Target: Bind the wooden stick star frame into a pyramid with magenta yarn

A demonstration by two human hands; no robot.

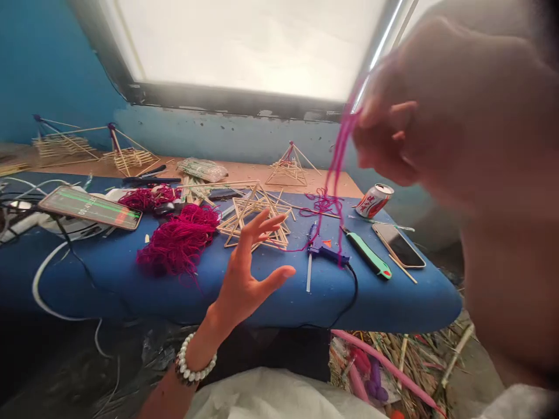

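Note:
My right hand (pixel 388 128), raised high and close to the camera, pinches strands of magenta yarn (pixel 338 157) that hang down toward the table. My left hand (pixel 251 273) is in front of a star-shaped frame of thin wooden sticks (pixel 257 218), fingers spread and thumb out, with nothing in it. A thin yarn strand runs from the stick frame across to the blue glue gun (pixel 323 251). Left of the frame lies a big tangle of magenta yarn (pixel 181 241). More loose yarn (pixel 323 202) lies behind the glue gun.
On the blue table (pixel 266 302) are a green utility knife (pixel 367 253), a phone (pixel 399 245), a drink can (pixel 374 201) and a second phone (pixel 91 206) over cables. Stick pyramids (pixel 290 166) stand at the back by the wall. Plant scraps (pixel 406 355) cover the floor at right.

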